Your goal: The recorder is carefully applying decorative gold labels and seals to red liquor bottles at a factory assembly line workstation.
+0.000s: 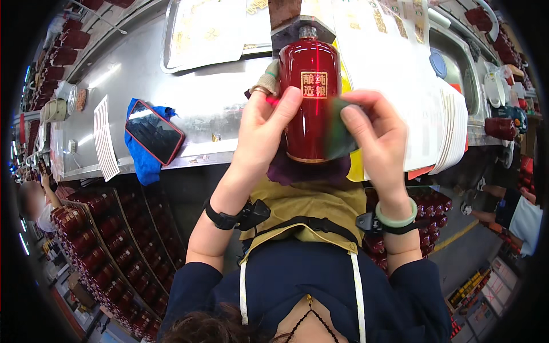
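Observation:
A dark red glass bottle (298,128) with a clear neck and a square gold-framed label (314,85) lies tilted at the table's near edge, its base toward me. Against its left side, my left hand (264,123) grips it, thumb on the front; a beige cover wraps a fingertip. My right hand (378,128) pinches a dark green flat piece (341,136) against the bottle's right side. Motion blurs that piece, so its kind cannot be told. Under the base is a dark purple cloth (309,173). Behind the neck stands a grey metal block (286,39).
Left on the metal table (108,68), a red-cased phone (154,130) rests on a blue cloth (143,166), beside a striped strip (105,140). A tray (167,40) holds sheets. White sheets (394,97) cover the right. Racks of red bottles (108,246) stand below; people are at both sides.

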Motion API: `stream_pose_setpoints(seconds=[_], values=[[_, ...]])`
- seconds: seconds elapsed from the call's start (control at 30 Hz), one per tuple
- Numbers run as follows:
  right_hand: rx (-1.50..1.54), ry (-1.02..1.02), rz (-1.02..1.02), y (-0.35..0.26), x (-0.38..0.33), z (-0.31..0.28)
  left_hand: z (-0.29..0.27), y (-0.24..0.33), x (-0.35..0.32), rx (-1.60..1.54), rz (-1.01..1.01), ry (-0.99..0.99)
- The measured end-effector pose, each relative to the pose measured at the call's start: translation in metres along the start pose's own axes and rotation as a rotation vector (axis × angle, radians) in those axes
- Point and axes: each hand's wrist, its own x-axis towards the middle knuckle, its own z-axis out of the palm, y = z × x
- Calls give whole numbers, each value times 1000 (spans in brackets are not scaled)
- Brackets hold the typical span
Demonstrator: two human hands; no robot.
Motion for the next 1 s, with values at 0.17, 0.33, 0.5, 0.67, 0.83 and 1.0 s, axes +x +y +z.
stream_pose_setpoints(seconds=[0.17,0.33,0.5,0.67,0.83,1.0], values=[[237,162,22,5,29,-29,-9,7,-1,102,-76,26],[173,-138,145,6,39,-13,1,3,-4,-22,-31,0],[238,-44,213,16,43,5,15,0,2,-31,14,57],[158,-14,175,17,43,10,17,0,0,-2,23,90],[128,-13,158,18,44,9,18,-3,1,8,57,100],[132,0,136,19,43,12,19,-3,-1,22,53,107]])
